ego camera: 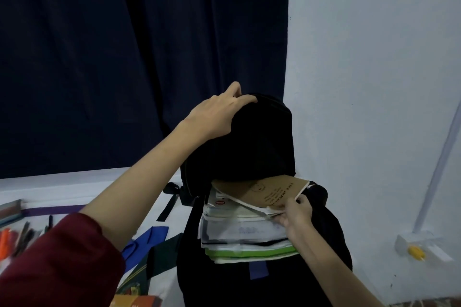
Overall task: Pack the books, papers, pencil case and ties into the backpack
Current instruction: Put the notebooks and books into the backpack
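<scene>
A black backpack (252,147) stands open on the white table (74,192) at centre. My left hand (219,112) grips the raised top flap and holds it up. A stack of books and papers (242,232) sticks out of the opening, with a brown-covered notebook (269,194) on top. My right hand (295,212) pinches the right edge of that notebook and the sheets under it. A blue tie (147,240) and a dark green tie (164,249) lie on the table left of the bag.
Pens and orange markers (15,237) lie at the far left of the table. An orange-red book (136,301) shows at the bottom edge. A dark curtain (124,57) hangs behind, a white wall (374,82) to the right, with a small yellow object (416,252) on the floor.
</scene>
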The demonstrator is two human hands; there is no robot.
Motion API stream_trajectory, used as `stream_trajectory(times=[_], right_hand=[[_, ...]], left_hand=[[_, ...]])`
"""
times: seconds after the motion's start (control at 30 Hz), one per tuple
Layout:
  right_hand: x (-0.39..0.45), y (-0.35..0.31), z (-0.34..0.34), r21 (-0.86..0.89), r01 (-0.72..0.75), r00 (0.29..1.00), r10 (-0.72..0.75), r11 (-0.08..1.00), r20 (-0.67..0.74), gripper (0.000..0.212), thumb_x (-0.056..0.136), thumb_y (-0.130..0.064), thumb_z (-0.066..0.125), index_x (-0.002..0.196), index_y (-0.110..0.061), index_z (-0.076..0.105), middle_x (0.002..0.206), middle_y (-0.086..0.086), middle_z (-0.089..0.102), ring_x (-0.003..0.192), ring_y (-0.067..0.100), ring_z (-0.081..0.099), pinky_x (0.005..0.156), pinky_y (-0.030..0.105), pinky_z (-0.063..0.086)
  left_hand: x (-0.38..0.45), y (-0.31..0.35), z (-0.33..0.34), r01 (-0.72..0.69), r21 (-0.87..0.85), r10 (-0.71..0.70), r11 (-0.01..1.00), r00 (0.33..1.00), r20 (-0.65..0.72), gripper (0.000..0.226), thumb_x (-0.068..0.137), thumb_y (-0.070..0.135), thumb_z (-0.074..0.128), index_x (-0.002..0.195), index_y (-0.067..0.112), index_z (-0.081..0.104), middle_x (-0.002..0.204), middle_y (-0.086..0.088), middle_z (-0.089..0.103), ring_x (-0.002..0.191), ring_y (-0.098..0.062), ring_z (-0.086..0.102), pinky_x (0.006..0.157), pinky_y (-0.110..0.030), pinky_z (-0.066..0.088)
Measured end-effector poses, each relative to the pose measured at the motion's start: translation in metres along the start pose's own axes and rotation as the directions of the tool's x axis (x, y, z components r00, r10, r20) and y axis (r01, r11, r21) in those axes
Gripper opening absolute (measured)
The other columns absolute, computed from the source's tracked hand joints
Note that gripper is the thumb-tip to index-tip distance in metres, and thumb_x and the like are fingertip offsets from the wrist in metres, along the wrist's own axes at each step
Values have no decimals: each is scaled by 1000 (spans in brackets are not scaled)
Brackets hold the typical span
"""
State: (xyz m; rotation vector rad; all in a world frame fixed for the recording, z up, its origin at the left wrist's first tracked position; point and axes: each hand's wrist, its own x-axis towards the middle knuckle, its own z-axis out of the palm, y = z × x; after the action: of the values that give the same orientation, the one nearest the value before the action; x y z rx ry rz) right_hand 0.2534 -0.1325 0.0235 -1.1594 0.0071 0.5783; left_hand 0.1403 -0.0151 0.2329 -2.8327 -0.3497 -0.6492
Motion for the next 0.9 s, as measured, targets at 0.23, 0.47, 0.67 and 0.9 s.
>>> stream_trajectory(times=[0.23,0.47,0.67,0.9], right_hand=[[-10,25,40,74,22,998,-18,997,-56,46,86,15,49,120,-14,37,122,11,50,99,29,57,76,39,54],[-6,8,11,-554,154,968,-13,818,251,37,78,-35,76,86,-4,58,53,9,65,39,19,53,41,24,41],[19,2,-16,-768,641,658,-501,-19,562,28,68,-34,83,86,-15,73,85,-3,60,88,22,51,68,28,35],[35,7,7,-780,591,606,-523,-209,599,23,72,-51,73,86,-34,77,101,-11,66,97,22,49,73,31,20]], left_hand=[[1,8,-7,-52,-2,52,999,998,-44,50,95,19,52,142,26,37,122,-4,35,70,-18,53,64,-31,50],[-4,2,-3,-47,-16,47,999,998,-38,52,94,15,51,143,25,36,122,-4,35,69,-18,52,61,-30,48],[-4,4,-2,-37,-54,35,998,999,-25,53,93,11,50,142,26,37,123,-4,35,76,-21,56,66,-33,52],[1,9,-5,-105,-36,102,994,992,-70,47,94,16,51,139,28,43,118,0,37,61,-14,48,56,-27,41]])
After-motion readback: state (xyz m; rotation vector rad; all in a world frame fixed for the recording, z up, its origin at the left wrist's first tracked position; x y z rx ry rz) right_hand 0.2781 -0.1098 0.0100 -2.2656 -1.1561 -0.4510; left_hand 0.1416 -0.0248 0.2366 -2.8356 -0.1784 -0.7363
